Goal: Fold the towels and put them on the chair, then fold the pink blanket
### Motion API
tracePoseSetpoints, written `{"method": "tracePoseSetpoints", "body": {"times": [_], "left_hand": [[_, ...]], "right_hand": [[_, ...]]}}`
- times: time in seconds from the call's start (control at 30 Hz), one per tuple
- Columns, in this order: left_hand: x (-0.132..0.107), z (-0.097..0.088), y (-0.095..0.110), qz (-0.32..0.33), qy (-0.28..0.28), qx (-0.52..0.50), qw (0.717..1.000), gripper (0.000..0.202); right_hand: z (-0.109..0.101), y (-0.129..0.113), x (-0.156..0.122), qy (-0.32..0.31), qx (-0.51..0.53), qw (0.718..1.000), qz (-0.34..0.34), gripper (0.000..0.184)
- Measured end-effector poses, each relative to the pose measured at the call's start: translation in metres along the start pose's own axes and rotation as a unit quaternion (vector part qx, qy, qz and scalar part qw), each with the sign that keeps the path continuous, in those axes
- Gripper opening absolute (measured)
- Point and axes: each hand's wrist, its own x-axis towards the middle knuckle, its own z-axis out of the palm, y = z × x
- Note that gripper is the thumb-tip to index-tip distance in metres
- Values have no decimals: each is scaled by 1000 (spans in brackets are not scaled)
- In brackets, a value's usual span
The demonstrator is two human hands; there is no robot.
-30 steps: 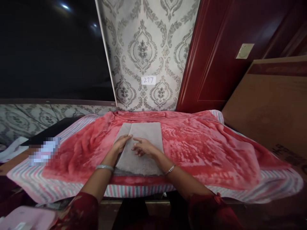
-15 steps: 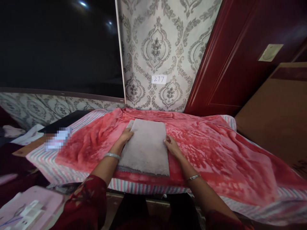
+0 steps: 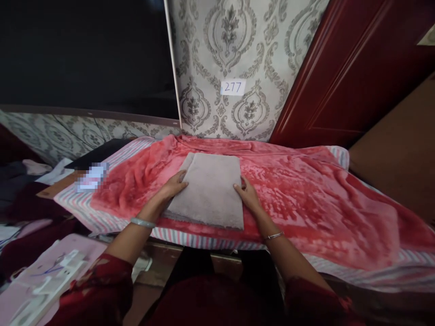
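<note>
A folded grey towel (image 3: 210,190) lies flat on a red plush blanket (image 3: 306,194) that covers the table. My left hand (image 3: 174,186) rests against the towel's left edge, fingers laid along it. At the towel's right edge sits my right hand (image 3: 248,194), its fingers pressed to the side of the fold. Both hands flank the towel and touch it; I cannot see fingers under it. Each wrist carries a bangle.
A striped cloth (image 3: 204,240) shows beneath the blanket at the table's front edge. A dark flat object (image 3: 98,154) and a blurred patch (image 3: 91,177) lie at the left end. A pink case (image 3: 44,280) sits lower left. Patterned wall with a "277" label (image 3: 233,87); red door (image 3: 356,77) on the right.
My hands have moved from the top of the towel out to its left and right edges. The view has dropped and shifted, so the towel appears slightly higher.
</note>
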Motion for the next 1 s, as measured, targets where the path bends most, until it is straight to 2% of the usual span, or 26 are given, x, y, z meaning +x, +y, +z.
{"method": "tracePoseSetpoints", "body": {"times": [0.07, 0.13, 0.33, 0.5, 0.63, 0.73, 0.8, 0.87, 0.93, 1.0], "left_hand": [[0, 2, -4, 32, 27, 117, 992, 72], [3, 6, -6, 50, 33, 176, 982, 67], [4, 12, -8, 47, 33, 217, 974, 67], [-4, 16, -5, 38, 41, 259, 964, 63], [-10, 16, 6, 22, 38, 306, 951, 59], [-22, 18, 20, 9, 68, 341, 938, 52], [-36, 23, 30, 42, 93, 372, 923, 49], [-53, 34, 37, 124, 71, 395, 907, 46], [-67, 48, 40, 216, 7, 398, 891, 43], [-77, 62, 37, 258, -34, 389, 884, 45]], "right_hand": [[2, 0, -2, 4, -4, 1000, -12, 80], [3, 0, -2, 11, -2, 1000, -19, 79], [3, 4, -2, 9, 16, 1000, -6, 81], [1, 1, -4, 3, -21, 1000, -12, 77], [2, 1, -5, 3, -30, 999, -15, 74], [0, 3, -6, 8, -18, 1000, -17, 69], [-2, -2, -6, 44, -52, 997, -47, 62], [-2, -14, -5, 65, -120, 984, -117, 56], [2, -34, -3, 15, -181, 961, -209, 55], [12, -55, 0, -94, -218, 930, -280, 55]]}}
